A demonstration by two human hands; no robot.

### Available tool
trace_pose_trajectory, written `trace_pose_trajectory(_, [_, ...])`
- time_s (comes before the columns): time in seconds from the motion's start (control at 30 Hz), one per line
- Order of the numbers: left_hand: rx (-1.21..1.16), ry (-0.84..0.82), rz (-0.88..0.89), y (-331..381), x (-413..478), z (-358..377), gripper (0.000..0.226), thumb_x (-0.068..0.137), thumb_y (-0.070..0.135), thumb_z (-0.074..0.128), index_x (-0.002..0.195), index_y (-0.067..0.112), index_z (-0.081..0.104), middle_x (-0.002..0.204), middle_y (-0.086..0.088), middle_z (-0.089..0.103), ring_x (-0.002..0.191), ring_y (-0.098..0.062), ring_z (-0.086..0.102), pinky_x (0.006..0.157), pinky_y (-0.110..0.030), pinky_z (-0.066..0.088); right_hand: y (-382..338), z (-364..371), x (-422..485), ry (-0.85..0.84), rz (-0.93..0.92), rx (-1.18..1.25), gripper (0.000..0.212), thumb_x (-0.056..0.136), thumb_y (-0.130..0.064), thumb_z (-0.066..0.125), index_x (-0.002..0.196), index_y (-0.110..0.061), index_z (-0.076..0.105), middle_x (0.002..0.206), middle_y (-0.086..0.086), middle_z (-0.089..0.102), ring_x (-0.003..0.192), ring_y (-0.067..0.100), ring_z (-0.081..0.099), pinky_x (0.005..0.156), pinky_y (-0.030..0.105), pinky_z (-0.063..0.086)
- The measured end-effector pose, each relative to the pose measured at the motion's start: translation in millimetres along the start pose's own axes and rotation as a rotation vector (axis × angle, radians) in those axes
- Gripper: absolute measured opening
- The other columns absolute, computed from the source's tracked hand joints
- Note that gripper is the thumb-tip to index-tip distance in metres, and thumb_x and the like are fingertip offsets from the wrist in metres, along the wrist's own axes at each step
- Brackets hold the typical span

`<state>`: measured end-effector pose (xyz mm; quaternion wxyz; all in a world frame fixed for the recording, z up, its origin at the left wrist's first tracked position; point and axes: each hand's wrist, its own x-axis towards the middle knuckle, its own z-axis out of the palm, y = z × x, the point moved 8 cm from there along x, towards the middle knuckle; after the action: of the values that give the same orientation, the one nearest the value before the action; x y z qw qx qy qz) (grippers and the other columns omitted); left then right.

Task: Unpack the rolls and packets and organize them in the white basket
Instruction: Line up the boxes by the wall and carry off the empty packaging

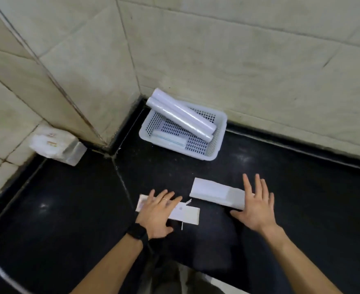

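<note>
Packets on the dark floor: left hand point(156, 211) presses the flat packet point(184, 213), right hand point(255, 205) splayed, gripping nothing, beside the white box point(215, 193). Best to lift each level and lay it beside the rolls point(182, 114) in the white basket point(220, 132).

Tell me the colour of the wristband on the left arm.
Black wristband, clearest in the head view.

We have one view only — a wide-angle camera worn on the head, looking forward and down at the glossy black counter point(69, 198) from close above. It faces the corner of the beige tiled wall point(238, 60), and straight lines bow toward the frame's edges — no second view overlaps it.
</note>
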<state>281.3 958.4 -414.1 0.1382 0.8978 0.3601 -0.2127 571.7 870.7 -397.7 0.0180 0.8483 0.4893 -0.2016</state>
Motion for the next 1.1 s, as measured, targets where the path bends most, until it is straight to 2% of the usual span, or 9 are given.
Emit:
trace_pose_trajectory(0.07, [0.075, -0.073, -0.029, 10, 7, -2, 0.086, 0.083, 0.025, 0.061, 0.155, 0.034, 0.014, 0.156, 0.001, 0.034, 0.144, -0.026, 0.029, 0.120, -0.053, 0.009, 21, 12, 10, -0.101, 0.013, -0.052, 0.137, 0.068, -0.053, 0.080, 0.153, -0.035, -0.026, 0.167, 0.005, -0.022, 0.153, 0.028, -0.021, 0.120, 0.061, 0.000])
trace_pose_trajectory(0.17, [0.081, -0.066, -0.081, 17, 13, -17, 0.079, 0.084, 0.015, 0.056, 0.150, 0.040, 0.022, 0.144, 0.004, 0.047, 0.129, -0.026, 0.046, 0.112, -0.045, 0.029, 38, 26, 11, -0.190, -0.014, -0.077, 0.123, 0.080, -0.046, 0.073, 0.156, -0.029, -0.022, 0.168, 0.002, 0.012, 0.155, 0.026, -0.003, 0.120, 0.060, 0.003])
trace_pose_trajectory(0.3, [0.024, 0.013, -0.092, 31, 21, -55, 0.073, 0.088, 0.043, 0.057, 0.151, 0.043, 0.020, 0.139, 0.006, 0.051, 0.121, -0.025, 0.052, 0.098, -0.041, 0.042, 59, 20, -9, -0.111, 0.020, -0.007, 0.091, 0.092, -0.035, 0.058, 0.160, -0.020, 0.001, 0.146, 0.006, 0.044, 0.134, 0.026, 0.043, 0.117, 0.047, 0.030])
trace_pose_trajectory(0.47, [-0.114, 0.073, -0.090, 56, 39, -107, 0.079, 0.082, 0.079, 0.044, 0.146, 0.035, 0.029, 0.128, 0.003, 0.057, 0.111, -0.023, 0.059, 0.089, -0.043, 0.050, 95, 11, -65, 0.000, 0.151, 0.252, 0.049, 0.095, -0.038, 0.056, 0.137, -0.017, 0.042, 0.119, 0.005, 0.049, 0.105, 0.028, 0.059, 0.085, 0.041, 0.050])
trace_pose_trajectory(0.57, [-0.212, 0.103, -0.024, 81, 53, -133, 0.076, 0.070, 0.088, 0.039, 0.123, 0.033, 0.045, 0.113, 0.009, 0.061, 0.095, -0.015, 0.061, 0.079, -0.038, 0.053, 120, 8, -109, 0.096, 0.255, 0.504, 0.033, 0.094, -0.034, 0.061, 0.120, -0.020, 0.047, 0.105, -0.001, 0.047, 0.090, 0.028, 0.061, 0.074, 0.040, 0.049])
trace_pose_trajectory(0.63, [-0.252, 0.098, 0.054, 104, 64, -146, 0.084, 0.061, 0.087, 0.035, 0.124, 0.033, 0.045, 0.114, 0.011, 0.060, 0.093, -0.011, 0.059, 0.075, -0.033, 0.048, 134, 3, -142, 0.171, 0.335, 0.637, 0.023, 0.093, -0.035, 0.063, 0.105, -0.027, 0.045, 0.095, -0.004, 0.054, 0.079, 0.019, 0.060, 0.064, 0.036, 0.047])
trace_pose_trajectory(0.73, [-0.270, 0.094, 0.180, 145, 81, -162, 0.077, 0.068, 0.076, 0.047, 0.130, 0.031, 0.043, 0.115, 0.009, 0.061, 0.090, -0.011, 0.058, 0.077, -0.033, 0.050, 153, -1, -192, 0.274, 0.504, 0.808, 0.025, 0.092, -0.039, 0.064, 0.094, -0.030, 0.040, 0.081, -0.010, 0.065, 0.069, 0.006, 0.061, 0.053, 0.022, 0.042])
trace_pose_trajectory(0.83, [-0.373, 0.128, 0.295, 189, 86, -174, 0.070, 0.077, 0.060, 0.062, 0.138, 0.034, 0.039, 0.120, 0.007, 0.063, 0.102, -0.019, 0.062, 0.084, -0.038, 0.052, 165, -4, -241, 0.389, 0.665, 0.936, 0.025, 0.091, -0.042, 0.065, 0.098, -0.034, 0.042, 0.078, -0.011, 0.069, 0.068, 0.007, 0.064, 0.054, 0.025, 0.045])
trace_pose_trajectory(1.1, [-0.746, -0.007, 0.593, 328, 69, -175, 0.063, 0.080, 0.064, 0.061, 0.136, 0.054, 0.034, 0.122, 0.023, 0.061, 0.107, -0.007, 0.061, 0.091, -0.038, 0.051, 179, -5, -357, 0.742, 0.955, 1.061, 0.026, 0.089, -0.041, 0.067, 0.107, -0.039, 0.047, 0.082, -0.005, 0.072, 0.066, 0.007, 0.065, 0.057, 0.030, 0.048])
